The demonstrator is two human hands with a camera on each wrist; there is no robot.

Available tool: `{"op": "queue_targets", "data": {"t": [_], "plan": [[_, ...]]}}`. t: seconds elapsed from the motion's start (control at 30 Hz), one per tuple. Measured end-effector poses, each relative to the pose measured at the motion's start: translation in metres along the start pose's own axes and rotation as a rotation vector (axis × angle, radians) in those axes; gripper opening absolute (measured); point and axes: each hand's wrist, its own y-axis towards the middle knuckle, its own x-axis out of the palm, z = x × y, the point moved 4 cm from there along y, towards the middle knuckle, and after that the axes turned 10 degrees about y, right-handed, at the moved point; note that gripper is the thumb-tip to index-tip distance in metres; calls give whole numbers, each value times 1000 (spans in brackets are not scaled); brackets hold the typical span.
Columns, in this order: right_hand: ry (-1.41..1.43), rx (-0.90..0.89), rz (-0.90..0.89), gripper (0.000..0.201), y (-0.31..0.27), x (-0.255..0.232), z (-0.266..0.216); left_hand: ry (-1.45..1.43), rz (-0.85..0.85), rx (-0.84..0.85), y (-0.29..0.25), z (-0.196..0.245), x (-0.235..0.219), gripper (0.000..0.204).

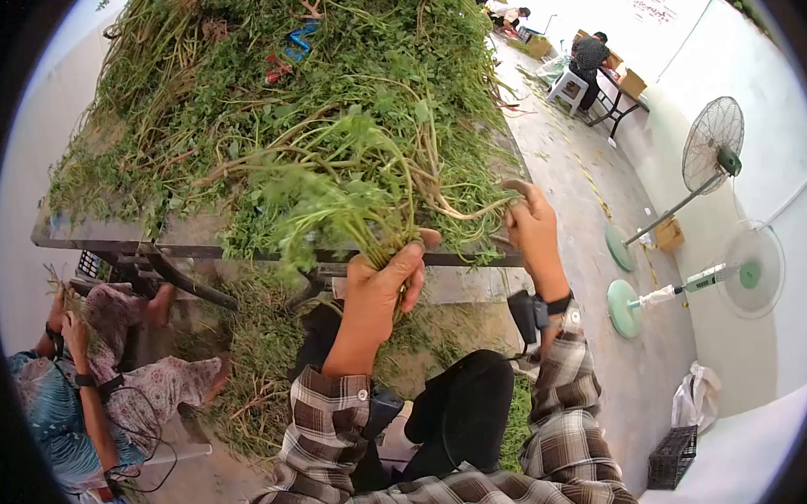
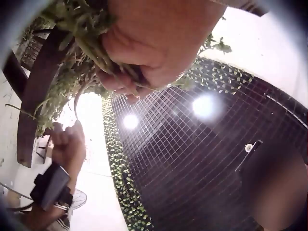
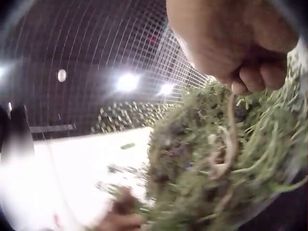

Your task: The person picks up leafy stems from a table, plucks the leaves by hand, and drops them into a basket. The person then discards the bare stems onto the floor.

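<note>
Left hand (image 1: 380, 284) grips a small bunch of greens (image 1: 347, 187); right hand (image 1: 530, 224) pinches one stem (image 1: 460, 212). Most of the worktop (image 1: 97, 237) heap (image 1: 261, 78) looks unsorted.

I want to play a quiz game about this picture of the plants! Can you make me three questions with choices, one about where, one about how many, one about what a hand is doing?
1. Where is the big pile of greens?
A. on the table
B. in a crate
C. on a stool

2. How many fans stand by the right wall?
A. none
B. two
C. five

3. What is the left hand doing?
A. lying flat and open
B. holding a bunch of stems in its grip
C. holding a fan

Answers:
1. A, the greens cover the table top.
2. B, one fan stands above the other fan.
3. B, its fingers curl round the bunch, while the right hand pinches one stem.
</note>
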Motion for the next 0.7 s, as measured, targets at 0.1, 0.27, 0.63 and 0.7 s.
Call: {"op": "queue_targets", "data": {"t": [0.1,0.27,0.63,0.7], "plan": [[473,193,-50,26,-34,13,-32,-29,-46,-62,0,-15,10,28],[308,128,-378,29,-63,33,-71,114,-119,-2,-2,-34,27,20],[-238,-47,-46,49,-71,20,-59,246,-85,-92,-14,-45,52,18],[-251,-140,-98,45,-74,22,-56,268,-86,-67,-14,-48,52,17]]}}
